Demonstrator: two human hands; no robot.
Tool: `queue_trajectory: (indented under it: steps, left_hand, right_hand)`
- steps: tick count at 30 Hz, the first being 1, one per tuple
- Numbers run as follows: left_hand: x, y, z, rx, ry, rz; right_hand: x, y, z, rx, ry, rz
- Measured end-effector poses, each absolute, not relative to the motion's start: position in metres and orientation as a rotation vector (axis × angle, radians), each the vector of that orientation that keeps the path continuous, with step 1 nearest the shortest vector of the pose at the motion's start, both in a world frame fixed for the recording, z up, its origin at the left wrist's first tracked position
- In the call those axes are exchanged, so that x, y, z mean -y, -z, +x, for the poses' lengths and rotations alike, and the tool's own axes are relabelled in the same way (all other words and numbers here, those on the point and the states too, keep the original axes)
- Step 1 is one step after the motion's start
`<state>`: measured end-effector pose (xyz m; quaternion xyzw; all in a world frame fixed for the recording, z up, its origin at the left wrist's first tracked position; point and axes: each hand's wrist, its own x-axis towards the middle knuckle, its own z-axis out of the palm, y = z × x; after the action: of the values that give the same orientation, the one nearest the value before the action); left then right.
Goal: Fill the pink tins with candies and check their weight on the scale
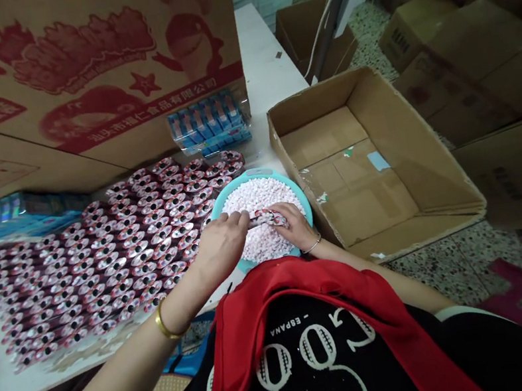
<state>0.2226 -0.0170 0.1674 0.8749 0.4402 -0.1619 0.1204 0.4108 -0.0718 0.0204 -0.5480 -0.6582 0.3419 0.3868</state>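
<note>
My left hand [222, 246] and my right hand [296, 224] meet over a teal basin [222, 203] filled with small pale pink candies [261, 195]. Both hands are closed on one small red and white patterned container [267, 217] held between them just above the candies. A gold bangle sits on my left wrist and a thin bracelet on my right. Left of the basin, several rows of similar red and white containers [116, 261] lie packed side by side on the white table [263, 67].
A large printed cardboard carton [68, 74] stands at the back of the table, with blue wrapped packs [210, 120] beside it and more blue packs [16, 215] at the left. An open cardboard box [366, 163] sits on the floor to the right, other cartons behind it.
</note>
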Motion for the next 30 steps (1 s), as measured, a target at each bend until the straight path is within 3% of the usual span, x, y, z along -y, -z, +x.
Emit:
queue_trajectory:
  steps: [6,13,17,25,30]
  left_hand:
    - [0.011,-0.161,0.198,-1.404,0.379,2.501]
    - [0.030,-0.045,0.175,-1.515,0.180,2.066]
    - [0.044,-0.012,0.193,-1.528,0.048,1.954]
    - [0.044,-0.059,0.158,-1.420,-0.251,1.961]
    - [0.037,-0.122,0.180,-1.374,-0.021,2.206]
  right_hand:
    - [0.073,-0.016,0.419,1.561,-0.872,-1.388]
    - [0.077,-0.016,0.432,1.388,-0.850,-1.512]
    - [0.077,-0.019,0.434,1.331,-0.835,-1.552]
    - [0.076,-0.016,0.434,1.414,-0.789,-1.547]
    - [0.073,-0.020,0.420,1.586,-0.805,-1.433]
